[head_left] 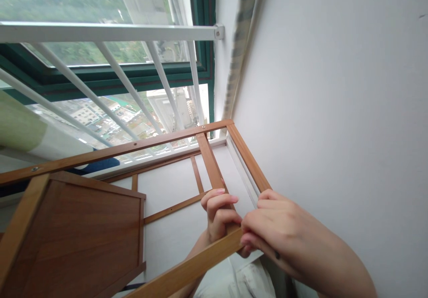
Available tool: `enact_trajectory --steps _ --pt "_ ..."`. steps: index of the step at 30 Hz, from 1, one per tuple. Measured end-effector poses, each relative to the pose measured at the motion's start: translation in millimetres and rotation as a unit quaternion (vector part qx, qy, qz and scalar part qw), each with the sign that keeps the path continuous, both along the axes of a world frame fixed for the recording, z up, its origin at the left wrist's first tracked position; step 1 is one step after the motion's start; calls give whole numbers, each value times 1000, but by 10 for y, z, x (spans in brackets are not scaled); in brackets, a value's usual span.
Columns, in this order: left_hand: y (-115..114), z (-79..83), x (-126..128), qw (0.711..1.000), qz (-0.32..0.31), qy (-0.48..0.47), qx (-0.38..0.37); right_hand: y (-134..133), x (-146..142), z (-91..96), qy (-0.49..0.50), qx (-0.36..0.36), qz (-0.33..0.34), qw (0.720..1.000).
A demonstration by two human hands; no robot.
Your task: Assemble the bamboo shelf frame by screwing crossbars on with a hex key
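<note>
A brown wooden frame (167, 138) with long rails and cross slats reaches from the window side toward me. My left hand (220, 213) comes up from below, its fingers curled around a wooden slat (210, 164) near the front corner. At that corner, my right hand (284, 226) is closed over the joint where the front rail (194, 264) meets the side rail (249, 159). Its fingertips press together there, and anything small between them is hidden. The two hands are close beside each other. Screw heads or holes dot the far rail.
A brown wooden panel box (90, 235) stands inside the frame at left. White window bars (127, 84) and a green window frame (209, 43) lie beyond. A white wall (334, 88) runs close along the right. Light fabric (237, 280) shows below the hands.
</note>
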State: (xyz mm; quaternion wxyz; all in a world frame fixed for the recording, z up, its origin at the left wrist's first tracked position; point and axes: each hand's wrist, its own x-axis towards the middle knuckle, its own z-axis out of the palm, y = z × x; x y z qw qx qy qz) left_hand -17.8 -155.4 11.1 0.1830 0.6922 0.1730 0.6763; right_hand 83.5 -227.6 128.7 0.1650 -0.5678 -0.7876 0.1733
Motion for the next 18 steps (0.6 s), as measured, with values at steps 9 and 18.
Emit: enact_trajectory --steps 9,18 --pt "8 -92 -35 1000 -20 7 -1 -87 -43 -41 32 -1 -53 998" --pt "27 -29 -128 997 -72 37 -11 -129 29 -17 91 1 -50 995"
